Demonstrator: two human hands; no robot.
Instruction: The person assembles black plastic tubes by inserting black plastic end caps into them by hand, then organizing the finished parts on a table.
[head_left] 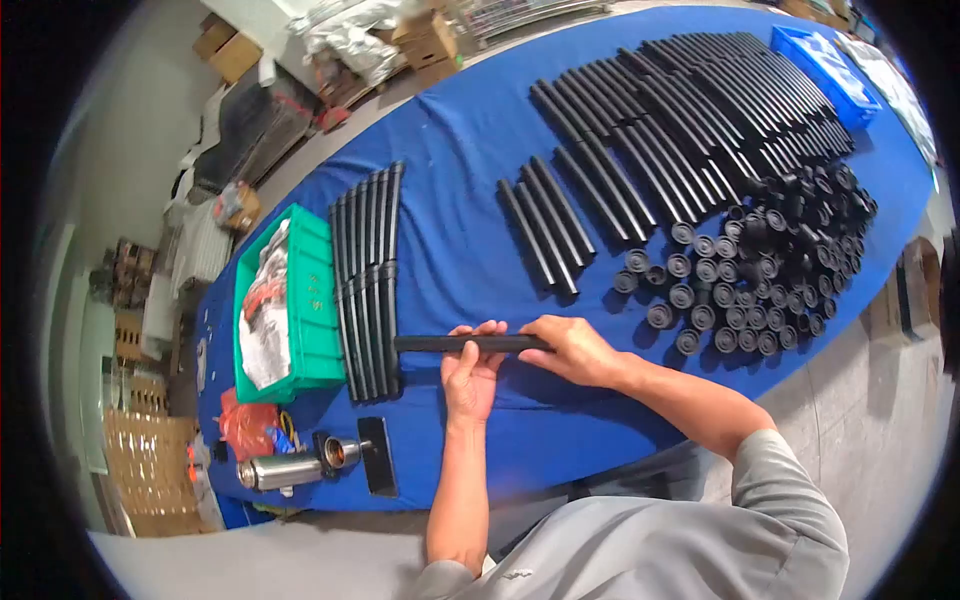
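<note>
A black tube lies level across both hands above the blue cloth. My left hand supports its middle from below, palm up, with the thumb over it. My right hand is closed round the tube's right end, hiding that end. The tube's left end points at a stack of black tubes with collars beside the green crate. Several loose black tubes lie in rows beyond my right hand, and many round black caps are heaped to their right.
A green crate holding cloth stands at the left. Near the front left edge are a steel flask, a cup, a dark phone and an orange bag. A blue crate sits at the far right.
</note>
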